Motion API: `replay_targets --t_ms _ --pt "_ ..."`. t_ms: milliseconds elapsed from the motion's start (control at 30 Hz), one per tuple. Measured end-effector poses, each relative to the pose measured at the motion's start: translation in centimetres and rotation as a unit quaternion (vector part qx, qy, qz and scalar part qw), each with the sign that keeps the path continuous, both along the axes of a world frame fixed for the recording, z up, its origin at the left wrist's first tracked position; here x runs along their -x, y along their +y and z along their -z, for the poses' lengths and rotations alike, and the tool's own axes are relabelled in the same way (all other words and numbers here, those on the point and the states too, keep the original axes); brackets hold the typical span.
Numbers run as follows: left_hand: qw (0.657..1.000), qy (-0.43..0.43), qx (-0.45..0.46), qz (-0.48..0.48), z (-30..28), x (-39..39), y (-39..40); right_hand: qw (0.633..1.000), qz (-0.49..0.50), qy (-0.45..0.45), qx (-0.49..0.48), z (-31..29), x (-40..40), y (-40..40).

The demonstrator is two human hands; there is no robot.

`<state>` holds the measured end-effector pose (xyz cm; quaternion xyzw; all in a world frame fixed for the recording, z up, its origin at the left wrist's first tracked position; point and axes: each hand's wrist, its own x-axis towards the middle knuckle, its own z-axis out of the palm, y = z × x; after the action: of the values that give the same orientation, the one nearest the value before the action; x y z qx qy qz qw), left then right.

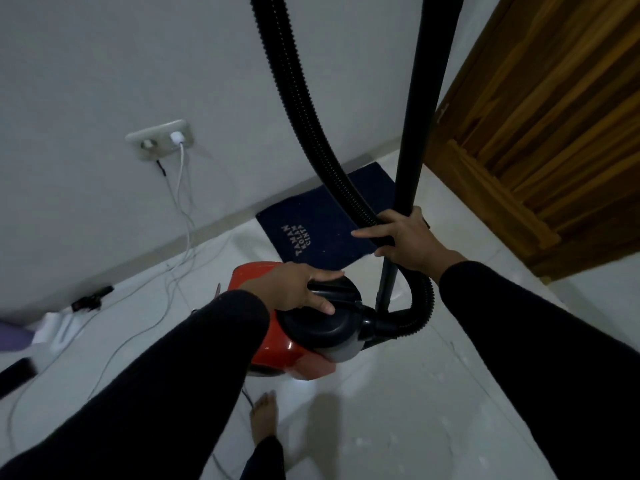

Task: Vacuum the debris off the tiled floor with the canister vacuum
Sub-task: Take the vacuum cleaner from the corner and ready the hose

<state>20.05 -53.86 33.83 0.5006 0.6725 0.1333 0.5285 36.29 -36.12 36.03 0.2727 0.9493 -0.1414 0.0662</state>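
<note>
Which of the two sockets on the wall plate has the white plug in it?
The right-hand socket of the wall plate holds the white plug, its white cable hanging down; the left-hand socket shows no plug.

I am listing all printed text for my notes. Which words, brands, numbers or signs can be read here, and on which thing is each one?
"TAMAN", on the dark blue mat, the largest line.
Two smaller lines below it on the mat: too blurred to read surely.
Red canister vacuum, hose, wall socket: no readable text.
</note>
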Motion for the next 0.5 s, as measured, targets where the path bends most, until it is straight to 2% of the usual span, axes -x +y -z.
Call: replay_targets --t_ms 133,333,500 --pt "0.999 -0.004 -0.03 -0.022 0.4 -4.7 -5.2 1.0 -0.005 0.007 0.009 0.3 -4.0 -4.5" --pt "0.997 0.042 -0.056 -0.039 0.4 -11.7 -13.3 1.0 -0.024 0.016 0.011 0.1 -9.9 -11.6" --pt "0.995 0.002 -0.053 -0.082 0.0 -15.9 -19.9 0.999 -0.049 0.004 0.02 0.8 -12.4 -17.0"
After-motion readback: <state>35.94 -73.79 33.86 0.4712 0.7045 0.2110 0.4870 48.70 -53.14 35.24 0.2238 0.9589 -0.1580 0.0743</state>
